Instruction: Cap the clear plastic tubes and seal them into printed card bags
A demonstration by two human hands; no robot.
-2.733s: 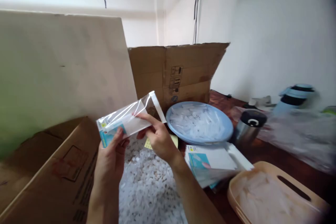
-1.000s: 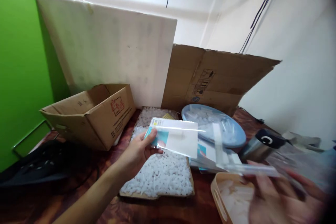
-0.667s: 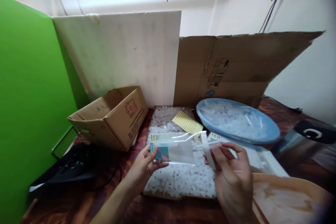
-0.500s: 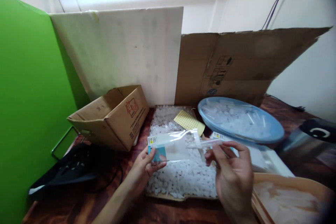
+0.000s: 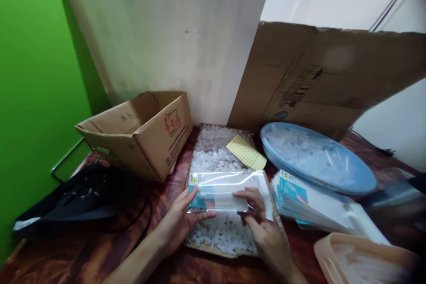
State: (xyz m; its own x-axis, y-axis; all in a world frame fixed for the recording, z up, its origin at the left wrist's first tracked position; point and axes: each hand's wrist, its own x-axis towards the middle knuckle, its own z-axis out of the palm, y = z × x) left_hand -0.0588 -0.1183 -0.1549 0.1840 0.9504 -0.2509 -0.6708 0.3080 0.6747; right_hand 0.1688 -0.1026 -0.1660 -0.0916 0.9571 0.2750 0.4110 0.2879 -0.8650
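I hold a clear plastic packet with a white and blue printed card inside, flat over a cardboard tray of small white plastic pieces. My left hand pinches the packet's left end at the blue corner. At the packet's right end, my right hand has its fingers curled onto the edge. A yellow sheet of small stickers lies on the white pieces just beyond the packet.
A stack of the same printed packets lies to the right, beside a blue dish of clear plastic parts. An open cardboard box stands left, a black object before it. A beige basket sits at bottom right. Cardboard sheets stand behind.
My right hand fetched a clear tube from the right and brought it to the packet's open end. Now both hands hold the packet low over the white pieces, and the tube no longer shows outside it.
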